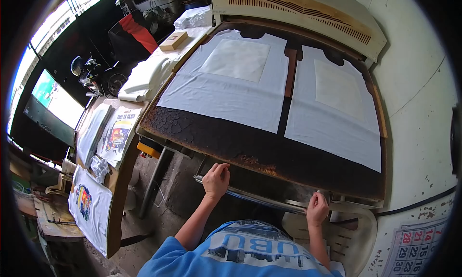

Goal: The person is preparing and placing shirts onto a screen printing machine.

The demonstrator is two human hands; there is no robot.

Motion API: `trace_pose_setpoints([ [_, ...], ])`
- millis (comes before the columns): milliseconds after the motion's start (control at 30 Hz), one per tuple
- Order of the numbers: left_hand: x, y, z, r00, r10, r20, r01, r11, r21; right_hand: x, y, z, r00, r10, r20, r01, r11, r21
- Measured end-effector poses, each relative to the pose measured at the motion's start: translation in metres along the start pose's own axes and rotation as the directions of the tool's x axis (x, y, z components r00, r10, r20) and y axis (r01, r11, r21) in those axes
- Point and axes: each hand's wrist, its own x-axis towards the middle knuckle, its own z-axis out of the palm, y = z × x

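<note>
Two white shirt panels (231, 96) (332, 125) lie flat on the dark, scorched bed (207, 135) of a large press. On each rests a pale rectangular sheet (236, 60) (339, 87). My left hand (216, 181) is closed, thumb against fingers, just off the bed's front edge and by a metal bar (255, 198). Near the bar's other end, my right hand (317, 209) is closed too, fingertips pinched together. Whatever either hand may hold is too small or hidden to make out.
A vented cream housing (298, 12) stands behind the bed. To the left, a side table (118, 200) carries printed white shirts (115, 137), folded cloth and a small box (173, 41). A plastic chair (361, 229) is close on the right, by the wall (418, 113).
</note>
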Motion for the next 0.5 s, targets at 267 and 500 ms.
trace_pose_setpoints([
  [267, 0.0029, -0.0010, 0.0010, 1.000, 0.007, 0.015, -0.007, 1.000, -0.013, 0.0008, 0.0026, 0.0042, 1.000, 0.013, -0.008, -0.013, 1.000, -0.021],
  [500, 0.0010, -0.0036, -0.0001, 0.999, 0.010, 0.030, -0.009, 0.999, -0.033, 0.0006, 0.0005, 0.0044, 1.000, -0.008, 0.006, 0.009, 0.999, -0.047],
])
